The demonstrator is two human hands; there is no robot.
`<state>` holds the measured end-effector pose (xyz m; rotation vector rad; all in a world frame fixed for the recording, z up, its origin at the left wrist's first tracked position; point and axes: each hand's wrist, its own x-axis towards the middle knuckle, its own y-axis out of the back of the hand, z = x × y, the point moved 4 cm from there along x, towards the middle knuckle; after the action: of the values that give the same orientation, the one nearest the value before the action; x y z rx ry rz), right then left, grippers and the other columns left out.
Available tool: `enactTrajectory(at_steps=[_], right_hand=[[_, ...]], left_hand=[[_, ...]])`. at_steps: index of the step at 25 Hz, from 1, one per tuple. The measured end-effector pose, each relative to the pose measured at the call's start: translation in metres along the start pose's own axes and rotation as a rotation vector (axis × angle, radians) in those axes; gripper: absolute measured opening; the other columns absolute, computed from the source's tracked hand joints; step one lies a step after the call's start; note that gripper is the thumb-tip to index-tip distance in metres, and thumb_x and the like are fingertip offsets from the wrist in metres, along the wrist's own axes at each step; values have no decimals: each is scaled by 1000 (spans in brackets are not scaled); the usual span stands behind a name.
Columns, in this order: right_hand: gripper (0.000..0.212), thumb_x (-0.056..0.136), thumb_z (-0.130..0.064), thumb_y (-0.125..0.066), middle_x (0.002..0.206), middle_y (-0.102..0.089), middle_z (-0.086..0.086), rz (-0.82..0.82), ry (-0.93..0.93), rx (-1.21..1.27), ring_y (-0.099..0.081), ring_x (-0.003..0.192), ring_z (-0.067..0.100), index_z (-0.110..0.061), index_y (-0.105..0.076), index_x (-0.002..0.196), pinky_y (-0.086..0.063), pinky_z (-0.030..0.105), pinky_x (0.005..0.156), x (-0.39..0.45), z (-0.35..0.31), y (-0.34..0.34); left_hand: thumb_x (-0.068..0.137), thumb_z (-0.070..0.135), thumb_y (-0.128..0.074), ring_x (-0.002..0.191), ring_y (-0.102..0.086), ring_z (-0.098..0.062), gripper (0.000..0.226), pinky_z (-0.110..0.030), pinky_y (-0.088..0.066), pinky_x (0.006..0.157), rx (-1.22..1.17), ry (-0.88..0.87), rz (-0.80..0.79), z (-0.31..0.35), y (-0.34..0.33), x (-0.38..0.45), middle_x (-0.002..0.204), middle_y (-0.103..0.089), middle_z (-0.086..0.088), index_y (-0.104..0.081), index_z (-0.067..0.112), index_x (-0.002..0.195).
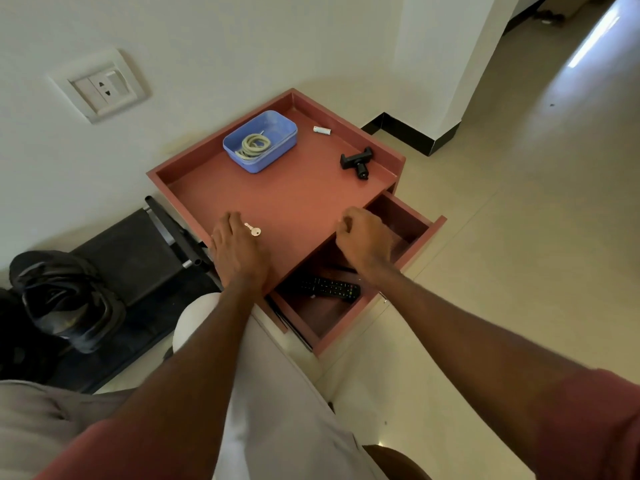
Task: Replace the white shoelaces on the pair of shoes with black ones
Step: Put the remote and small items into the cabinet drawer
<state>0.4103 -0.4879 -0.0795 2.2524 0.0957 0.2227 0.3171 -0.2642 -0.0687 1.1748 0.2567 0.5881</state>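
A pair of black shoes lies on a dark mat at the left, on the floor. A coiled whitish shoelace sits in a blue plastic tray on the reddish bedside table. My left hand rests flat on the table top, fingers straight, beside a small key. My right hand hovers over the open drawer with its fingers curled; nothing shows inside the fist. No black lace is plainly visible.
In the drawer lies a black remote control. A black clamp mount and a small white tube lie on the table top. A wall socket is at the upper left. Tiled floor spreads to the right.
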Motion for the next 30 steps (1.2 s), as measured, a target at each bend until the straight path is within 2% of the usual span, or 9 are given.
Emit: enactTrajectory(at_steps=[3,8,10,14,17,21,24,28,30], right_hand=[[11,95,-21,-63,90,-66,-4,-135,239,85,-62,77,16,-18,-72,89,-53,34,66,12,-50,-23],[34,99,-26,-57,129,-63,-2,-502,515,-97,-61,113,27,-30,-71,130,-51,44,98,25,-107,-109],[27,97,-28,-60,123,-63,-3,-487,551,-166,-60,108,29,-29,-75,119,-51,45,94,27,-112,-124],[8,83,-8,-69,98,-64,5,-388,456,-128,-63,92,31,-14,-70,89,-52,39,72,29,-103,-109],[23,83,-13,-76,106,-61,6,-307,275,-117,-58,98,30,-18,-62,100,-52,42,77,22,-73,-90],[64,75,-42,-91,125,-49,10,-76,-213,-111,-50,112,31,-18,-50,119,-55,45,82,14,-32,-58],[83,69,-41,-96,131,-47,15,10,-463,8,-56,111,34,-15,-40,126,-56,42,78,9,-25,-47],[76,70,-28,-97,124,-66,15,22,-730,386,-70,105,37,-12,-45,123,-61,46,85,10,-9,-50],[56,70,-23,-97,106,-74,12,38,-793,521,-77,81,29,-14,-54,104,-66,46,70,13,12,-50]], left_hand=[[94,16,-56,156,-24,-32,66,-50,-14,130,120,47,-74,-3,-6,-1,167,-30,-15,-36,7,156],[95,12,-50,161,0,-28,76,-50,-10,130,95,175,-75,-19,3,-5,175,2,-8,-17,7,164],[95,10,-48,161,4,-29,77,-50,-7,130,61,123,-102,-24,1,-3,175,3,-8,-14,7,164],[95,12,-51,161,6,-30,79,-49,-4,131,94,103,-119,-27,-4,-1,175,-1,-9,-14,9,165],[95,13,-51,161,2,-31,75,-50,-5,131,122,127,-102,-23,-5,0,174,-8,-11,-20,7,163],[97,13,-49,161,-5,-28,67,-52,-1,130,98,82,-60,-7,-3,-2,172,-17,-11,-28,9,160],[98,15,-49,160,-10,-28,63,-51,-3,130,98,-26,-49,16,-6,-5,171,-22,-11,-33,10,158],[99,19,-50,160,-14,-28,63,-51,-9,130,17,-99,-142,38,-20,-14,170,-25,-12,-32,9,159],[101,21,-51,160,-15,-29,64,-50,-13,130,-33,-151,-216,43,-31,-13,170,-24,-12,-30,8,160]])
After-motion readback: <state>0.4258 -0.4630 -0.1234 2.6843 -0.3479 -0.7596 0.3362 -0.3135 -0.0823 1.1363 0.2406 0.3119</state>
